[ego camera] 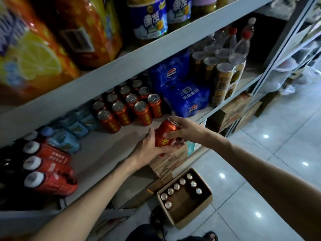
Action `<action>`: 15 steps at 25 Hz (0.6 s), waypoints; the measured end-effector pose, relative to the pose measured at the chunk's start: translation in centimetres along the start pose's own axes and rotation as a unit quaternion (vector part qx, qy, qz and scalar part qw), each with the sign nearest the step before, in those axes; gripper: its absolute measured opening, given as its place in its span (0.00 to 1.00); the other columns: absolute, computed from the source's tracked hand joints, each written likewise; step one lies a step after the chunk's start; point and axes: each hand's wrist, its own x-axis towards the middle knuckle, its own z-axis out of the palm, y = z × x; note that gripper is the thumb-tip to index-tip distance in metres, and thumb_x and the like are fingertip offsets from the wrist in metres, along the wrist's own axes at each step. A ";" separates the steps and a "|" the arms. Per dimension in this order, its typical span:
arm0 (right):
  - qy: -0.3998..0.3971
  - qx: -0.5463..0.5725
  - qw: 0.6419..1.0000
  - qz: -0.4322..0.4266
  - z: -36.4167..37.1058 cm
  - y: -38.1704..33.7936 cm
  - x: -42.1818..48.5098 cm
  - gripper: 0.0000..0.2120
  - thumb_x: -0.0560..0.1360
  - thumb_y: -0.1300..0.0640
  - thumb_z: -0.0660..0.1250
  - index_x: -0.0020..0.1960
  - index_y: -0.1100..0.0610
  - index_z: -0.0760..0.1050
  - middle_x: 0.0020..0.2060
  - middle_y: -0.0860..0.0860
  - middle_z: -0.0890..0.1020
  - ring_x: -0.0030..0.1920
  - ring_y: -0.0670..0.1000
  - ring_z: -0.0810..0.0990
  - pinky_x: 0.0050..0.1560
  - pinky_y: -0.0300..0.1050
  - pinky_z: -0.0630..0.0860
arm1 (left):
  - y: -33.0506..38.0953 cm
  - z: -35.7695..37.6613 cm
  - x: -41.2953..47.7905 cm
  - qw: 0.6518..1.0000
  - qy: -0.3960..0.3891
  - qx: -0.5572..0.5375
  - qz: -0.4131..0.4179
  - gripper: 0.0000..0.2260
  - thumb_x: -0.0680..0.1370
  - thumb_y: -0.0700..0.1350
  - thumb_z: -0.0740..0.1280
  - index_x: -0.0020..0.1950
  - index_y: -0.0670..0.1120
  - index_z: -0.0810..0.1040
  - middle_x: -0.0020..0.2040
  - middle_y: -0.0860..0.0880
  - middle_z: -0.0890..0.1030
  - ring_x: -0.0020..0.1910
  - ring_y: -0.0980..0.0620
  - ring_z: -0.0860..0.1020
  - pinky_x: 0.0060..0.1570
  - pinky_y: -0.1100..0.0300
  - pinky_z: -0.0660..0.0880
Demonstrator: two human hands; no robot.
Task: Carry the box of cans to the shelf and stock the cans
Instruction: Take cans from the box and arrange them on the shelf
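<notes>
Both hands hold red cans at the front edge of the middle shelf [107, 150]. My left hand [149, 148] wraps the lower body of a red can [165, 134] with yellow lettering. My right hand [182, 129] grips from above at the can's top; a second can seems to sit partly hidden under its fingers. Several red cans [128, 110] stand in rows on the shelf just beyond. An open cardboard box [187, 200] lies on the floor below, with several cans lining its left and far sides.
Blue Pepsi packs [184, 94] sit right of the can rows, gold cans [224, 79] further right. Red-labelled bottles [46, 169] lie at the shelf's left. Large orange bottles [34, 54] fill the shelf above. Cardboard cartons [170, 162] sit under the shelf. Tiled floor [260, 171] spreads to the right.
</notes>
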 end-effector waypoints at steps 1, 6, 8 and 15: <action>0.007 -0.027 0.999 -0.025 0.7 -0.9 1.2 0.31 0.71 0.47 0.74 0.71 0.46 0.66 0.61 0.46 0.76 0.58 0.47 0.78 0.62 0.52 0.77 | -0.8 -0.8 0.0 1.000 0.022 -0.005 0.000 0.37 0.71 0.52 0.75 0.73 0.56 0.56 0.64 0.56 0.71 0.58 0.61 0.72 0.50 0.62 0.76; 0.075 -0.334 0.922 -0.181 3.7 -4.3 7.5 0.38 0.68 0.45 0.75 0.72 0.50 0.63 0.67 0.50 0.73 0.66 0.52 0.72 0.69 0.51 0.69 | -7.1 -4.8 0.2 0.978 0.102 0.148 -0.109 0.39 0.69 0.58 0.74 0.75 0.52 0.59 0.70 0.51 0.68 0.69 0.50 0.69 0.60 0.56 0.70; 0.099 -0.420 0.876 -0.215 4.5 -5.0 10.1 0.38 0.67 0.44 0.75 0.73 0.52 0.65 0.68 0.52 0.73 0.69 0.54 0.69 0.72 0.53 0.63 | -10.4 -6.2 0.3 0.944 0.057 0.251 -0.205 0.50 0.66 0.65 0.73 0.79 0.48 0.53 0.77 0.44 0.59 0.76 0.43 0.59 0.71 0.47 0.63; 0.069 -0.528 0.813 -0.235 6.3 -4.6 17.1 0.40 0.68 0.44 0.74 0.75 0.55 0.63 0.72 0.57 0.69 0.75 0.59 0.60 0.75 0.57 0.51 | -12.9 -7.2 1.1 0.883 -0.046 0.380 -0.270 0.59 0.61 0.73 0.69 0.79 0.50 0.41 0.77 0.33 0.40 0.76 0.29 0.41 0.73 0.34 0.46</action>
